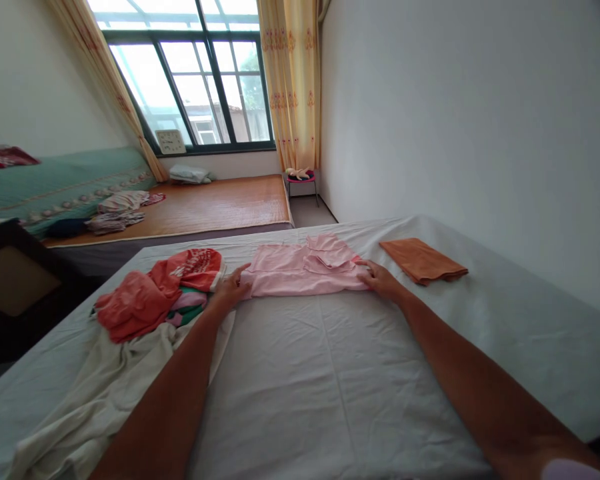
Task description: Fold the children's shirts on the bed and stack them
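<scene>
1. Head view: we take the pink garment [300,270] as our landmark; it lies flat on the white sheet [330,387], folded into a wide band.
2. Our left hand [233,288] rests on the garment's left end, fingers spread flat over the edge, pressing rather than pinching as far as we can tell.
3. Our right hand [380,278] lies on the garment's right end, palm down, fingers stretched onto the cloth; it looks open, not closed around anything.
4. Just left of the garment sits a heap of clothes [155,293], red and coral on top with a strip of green below, touching our left wrist.
5. Below that heap, a cream cloth [95,400] trails toward us along the sheet's left side.
6. Right of the garment, a little apart from it, lies a folded orange cloth [423,260].
7. Beyond the garment, across a gap, is a second bed with a bamboo mat [205,203] and a small pile of laundry [120,210].
8. Farther behind stand the window [200,80] and yellow curtains [290,80].
</scene>
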Demonstrator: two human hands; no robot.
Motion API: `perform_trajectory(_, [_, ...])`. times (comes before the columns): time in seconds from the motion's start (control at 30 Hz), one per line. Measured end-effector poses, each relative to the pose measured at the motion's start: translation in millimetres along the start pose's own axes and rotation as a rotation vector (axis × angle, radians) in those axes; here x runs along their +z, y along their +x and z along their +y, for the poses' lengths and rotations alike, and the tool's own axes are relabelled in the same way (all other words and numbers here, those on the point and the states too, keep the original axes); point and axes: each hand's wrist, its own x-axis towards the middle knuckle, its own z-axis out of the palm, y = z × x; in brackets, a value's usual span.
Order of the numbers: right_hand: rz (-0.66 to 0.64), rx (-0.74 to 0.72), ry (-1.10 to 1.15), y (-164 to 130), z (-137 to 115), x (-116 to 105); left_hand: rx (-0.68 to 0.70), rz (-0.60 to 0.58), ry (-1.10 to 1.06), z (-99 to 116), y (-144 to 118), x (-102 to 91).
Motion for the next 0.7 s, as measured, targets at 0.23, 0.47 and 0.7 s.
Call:
perform_trajectory(0.23, [-0.352,0.054,-0.124,-9,-3,-33,-0.069,-0.213,0.164,10,-2,-13.5])
perform_trajectory(0.47, [-0.208,0.027,-0.587,-6,-5,-42,-0.079,-0.617,0.466,7,4,-37.6])
perform_trajectory(0.7, [-0.016,-0.356,-0.837,3,-6,19,-0.037,-0.621,0.619,3,7,-31.1])
